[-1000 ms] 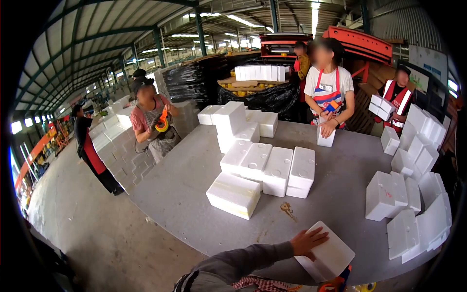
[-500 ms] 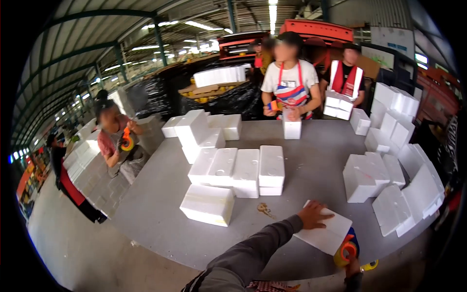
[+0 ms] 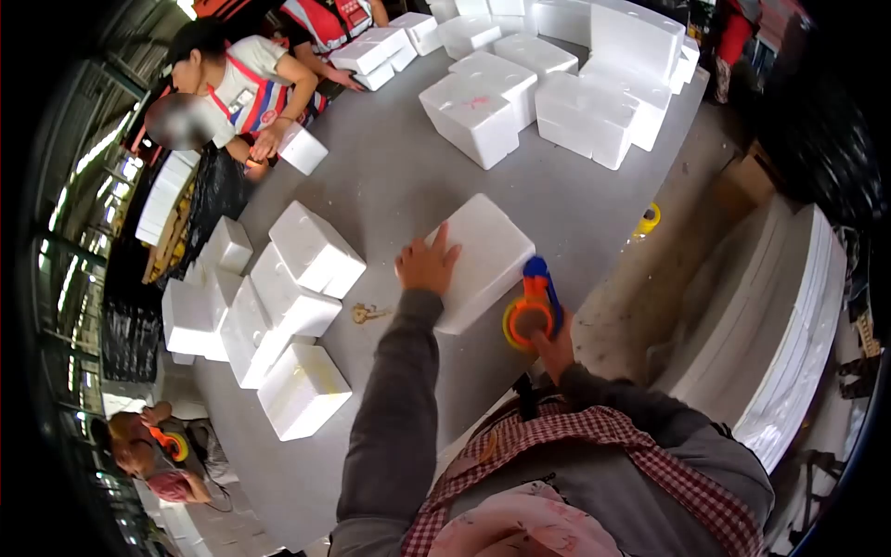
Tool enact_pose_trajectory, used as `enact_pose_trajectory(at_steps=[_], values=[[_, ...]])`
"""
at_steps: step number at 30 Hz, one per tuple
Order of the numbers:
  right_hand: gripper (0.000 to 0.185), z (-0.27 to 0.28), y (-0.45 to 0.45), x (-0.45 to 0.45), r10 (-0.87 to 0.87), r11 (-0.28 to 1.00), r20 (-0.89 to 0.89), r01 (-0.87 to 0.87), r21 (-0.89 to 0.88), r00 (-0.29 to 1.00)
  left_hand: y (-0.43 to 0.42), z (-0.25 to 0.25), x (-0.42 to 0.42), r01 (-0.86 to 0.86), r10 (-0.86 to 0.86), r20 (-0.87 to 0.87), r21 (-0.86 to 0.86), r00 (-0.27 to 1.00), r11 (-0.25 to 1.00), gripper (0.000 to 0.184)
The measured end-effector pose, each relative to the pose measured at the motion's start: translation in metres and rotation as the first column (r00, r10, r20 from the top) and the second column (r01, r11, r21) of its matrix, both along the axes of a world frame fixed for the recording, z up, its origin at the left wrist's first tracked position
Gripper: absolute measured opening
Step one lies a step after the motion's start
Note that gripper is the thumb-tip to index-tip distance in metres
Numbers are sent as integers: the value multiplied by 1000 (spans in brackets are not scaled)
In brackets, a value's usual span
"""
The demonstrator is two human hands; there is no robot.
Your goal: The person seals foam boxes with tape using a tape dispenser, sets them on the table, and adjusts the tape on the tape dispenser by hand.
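A white foam box (image 3: pixel 484 255) lies on the grey table (image 3: pixel 371 167) in front of me. My left hand (image 3: pixel 429 265) rests on its left side, fingers spread. At the box's near right corner, my right hand (image 3: pixel 555 351) grips a tape dispenser (image 3: pixel 535 311) with an orange and blue body and a yellow-edged roll. The dispenser's blue tip is close to the box's edge; whether tape is stuck there I cannot tell. Left of my left hand, a small gold-brown metal object (image 3: pixel 369 314), shaped like scissors or keys, lies on the table.
Several foam boxes (image 3: pixel 302 390) stand to the left, and more boxes (image 3: pixel 478 107) are stacked at the far side. One co-worker (image 3: pixel 264 88) handles a small box across the table; another (image 3: pixel 153 446) holds a tape dispenser. Tall white foam sheets (image 3: pixel 770 343) stand at right. A yellow tape roll (image 3: pixel 648 220) lies beyond the table edge.
My view has swung right and tilted downward, so the scene appears rotated. My left hand remains on the foam box, and the dispenser in my right hand remains at its edge.
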State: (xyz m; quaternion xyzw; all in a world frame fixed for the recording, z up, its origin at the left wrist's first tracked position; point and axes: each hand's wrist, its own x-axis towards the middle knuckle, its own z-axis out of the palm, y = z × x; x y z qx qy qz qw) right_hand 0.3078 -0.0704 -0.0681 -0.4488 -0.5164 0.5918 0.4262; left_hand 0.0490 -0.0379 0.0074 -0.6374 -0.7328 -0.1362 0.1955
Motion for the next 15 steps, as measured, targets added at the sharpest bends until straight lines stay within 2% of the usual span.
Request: enact_pose_trajectory(at_steps=[1,2,3,5,6,8,9,10,11,12,14,15], values=[[63,-3,16,-12,-28,997,38,25,71,999,-14,7,20,-213,225,58,-161,973,964,55],[59,-10,41,-27,-74,984,116,54,168,991,-25,16,34,-402,445,74,-318,892,859,61],[59,-19,73,-35,-12,993,138,-4,115,990,-37,27,42,-399,504,126,-462,855,792,71],[60,-13,127,-46,124,989,170,-135,52,978,-55,9,48,-414,465,86,-337,881,846,70],[61,-7,141,-46,203,975,189,-217,53,961,-58,7,50,-410,462,71,-354,884,841,70],[60,-13,142,-39,232,971,160,-239,28,960,-51,8,55,-316,371,278,-223,886,922,68],[59,-16,140,-38,258,965,133,-263,17,957,-50,13,57,-315,372,271,-231,888,920,68],[56,-25,115,-29,179,983,-67,-182,-39,982,-51,17,60,-349,437,289,-308,852,885,67],[57,4,76,-4,150,984,32,-146,-97,988,-49,21,63,-381,502,308,-378,808,844,66],[58,-30,42,13,181,981,-155,-189,-41,971,-48,20,64,-388,510,311,-378,802,841,66],[59,-33,-34,52,203,972,-294,-228,-53,934,-48,18,67,-410,510,270,-351,817,842,66],[59,-18,-38,57,207,971,-293,-232,-52,933,-48,16,73,-413,513,270,-350,815,840,66]])
